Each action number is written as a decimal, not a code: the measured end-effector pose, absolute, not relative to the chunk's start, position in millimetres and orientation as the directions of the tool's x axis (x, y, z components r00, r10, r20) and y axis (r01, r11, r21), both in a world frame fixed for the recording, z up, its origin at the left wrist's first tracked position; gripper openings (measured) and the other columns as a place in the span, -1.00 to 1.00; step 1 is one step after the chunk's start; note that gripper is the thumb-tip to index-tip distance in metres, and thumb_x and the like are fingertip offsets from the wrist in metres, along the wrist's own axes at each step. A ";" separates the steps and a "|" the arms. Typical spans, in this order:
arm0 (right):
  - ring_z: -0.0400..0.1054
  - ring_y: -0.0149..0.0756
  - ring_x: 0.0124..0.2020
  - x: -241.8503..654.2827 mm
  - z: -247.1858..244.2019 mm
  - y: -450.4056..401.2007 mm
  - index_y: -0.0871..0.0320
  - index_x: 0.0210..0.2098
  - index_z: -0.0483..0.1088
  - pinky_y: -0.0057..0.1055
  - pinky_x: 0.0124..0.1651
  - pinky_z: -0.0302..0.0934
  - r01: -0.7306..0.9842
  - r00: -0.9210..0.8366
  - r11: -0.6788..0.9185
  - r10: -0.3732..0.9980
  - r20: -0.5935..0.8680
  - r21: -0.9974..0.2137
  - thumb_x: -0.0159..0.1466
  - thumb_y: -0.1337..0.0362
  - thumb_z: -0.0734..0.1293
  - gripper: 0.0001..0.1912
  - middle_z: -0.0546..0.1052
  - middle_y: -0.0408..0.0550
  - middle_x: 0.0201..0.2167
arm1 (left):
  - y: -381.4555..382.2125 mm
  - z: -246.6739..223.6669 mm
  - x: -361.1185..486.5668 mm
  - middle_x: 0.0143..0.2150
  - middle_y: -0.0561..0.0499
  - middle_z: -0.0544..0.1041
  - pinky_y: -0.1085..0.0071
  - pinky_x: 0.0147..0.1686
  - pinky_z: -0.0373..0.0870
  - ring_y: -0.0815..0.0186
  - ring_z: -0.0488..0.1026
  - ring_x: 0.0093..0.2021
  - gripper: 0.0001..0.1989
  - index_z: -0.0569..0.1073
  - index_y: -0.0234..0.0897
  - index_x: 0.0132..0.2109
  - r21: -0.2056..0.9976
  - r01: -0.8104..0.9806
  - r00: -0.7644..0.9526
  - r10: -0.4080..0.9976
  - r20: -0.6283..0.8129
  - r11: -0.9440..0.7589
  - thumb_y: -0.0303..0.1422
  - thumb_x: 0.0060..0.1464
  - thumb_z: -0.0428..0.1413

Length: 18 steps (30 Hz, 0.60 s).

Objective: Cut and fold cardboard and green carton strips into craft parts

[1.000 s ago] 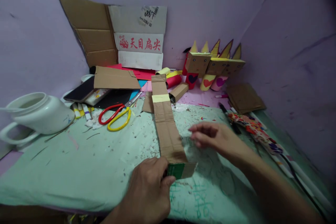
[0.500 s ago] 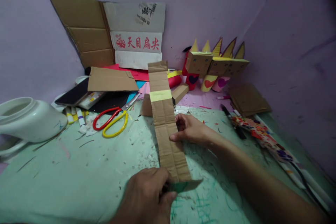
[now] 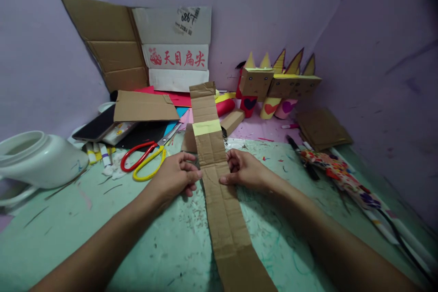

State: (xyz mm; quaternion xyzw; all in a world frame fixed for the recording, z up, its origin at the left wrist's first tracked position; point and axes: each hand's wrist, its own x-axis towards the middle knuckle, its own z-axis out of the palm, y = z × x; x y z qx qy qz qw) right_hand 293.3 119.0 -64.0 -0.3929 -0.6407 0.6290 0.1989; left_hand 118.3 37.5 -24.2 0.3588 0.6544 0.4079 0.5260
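A long creased cardboard strip runs from the near edge of the view toward the back, with a pale yellow band across its upper part. My right hand pinches the strip's right edge, thumb on top and the other fingers partly hidden by the edge. At the left edge is my left hand, its fingers loosely curled and apart, the thumb tip at or just touching the cardboard. A smaller cardboard piece sits partly behind the strip's upper left side.
Red-and-yellow scissors lie left of the strip, beyond my left hand. A white pot stands at far left. Cardboard figures with pointed crowns line the back. A patterned glue-gun-like tool with a cord lies right, beside cardboard pieces.
My left hand has let go of the strip's near end and moved forward to its left edge. The folded near end now lies extended toward me. My right hand keeps its place.
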 end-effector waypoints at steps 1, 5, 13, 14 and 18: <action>0.20 -0.47 -0.59 293.4 -64.8 119.2 0.11 -0.42 0.15 -0.47 -0.51 0.08 0.248 -0.616 -0.101 0.752 -0.237 -0.963 -0.17 0.51 0.44 -0.56 0.29 -0.34 -0.62 | 42.5 -28.0 119.8 -0.59 0.20 0.35 0.56 -0.79 0.22 0.46 0.28 -0.72 -0.63 0.25 -0.31 -0.18 0.915 0.019 -0.212 0.896 -0.391 0.403 -0.52 -0.20 0.15; 0.25 -0.44 -0.55 293.9 -68.5 120.2 0.10 -0.40 0.15 -0.45 -0.47 0.12 0.235 -0.631 -0.103 0.740 -0.232 -0.967 -0.16 0.49 0.45 -0.56 0.33 -0.30 -0.58 | 49.4 -34.8 125.7 -0.70 0.24 0.28 0.61 -0.85 0.04 0.50 0.15 -0.80 -0.69 0.29 -0.35 -0.21 0.909 0.043 -0.150 0.902 -0.404 0.415 -0.52 -0.19 0.14; 0.33 -0.37 -0.45 298.4 -58.5 117.1 0.10 -0.34 0.13 -0.42 -0.41 0.17 0.240 -0.697 -0.062 0.684 -0.216 -0.969 -0.14 0.45 0.43 -0.54 0.40 -0.24 -0.48 | 38.6 -44.4 137.7 -0.20 -0.07 0.55 0.38 -0.34 0.41 0.16 0.51 -0.20 -0.48 0.30 -0.28 -0.10 0.923 0.332 -0.143 0.977 -0.155 0.195 -0.61 -0.29 0.21; 0.34 -0.36 -0.44 299.4 -56.9 116.4 0.11 -0.33 0.13 -0.41 -0.40 0.18 0.245 -0.708 -0.048 0.674 -0.212 -0.968 -0.16 0.46 0.44 -0.52 0.41 -0.23 -0.46 | 36.7 -46.5 138.5 -0.15 -0.11 0.54 0.34 -0.30 0.41 0.11 0.50 -0.15 -0.47 0.29 -0.26 -0.08 0.895 0.419 -0.145 0.984 -0.099 0.152 -0.57 -0.26 0.22; 0.32 -0.36 -0.45 301.8 -57.2 115.1 0.11 -0.28 0.13 -0.42 -0.43 0.17 0.302 -0.708 0.057 0.681 -0.185 -0.951 -0.14 0.47 0.43 -0.50 0.40 -0.22 -0.43 | 31.9 -47.6 141.3 -0.13 -0.13 0.53 0.28 -0.27 0.37 0.03 0.49 -0.12 -0.48 0.27 -0.22 -0.06 0.752 0.643 -0.152 0.987 -0.057 0.142 -0.47 -0.22 0.24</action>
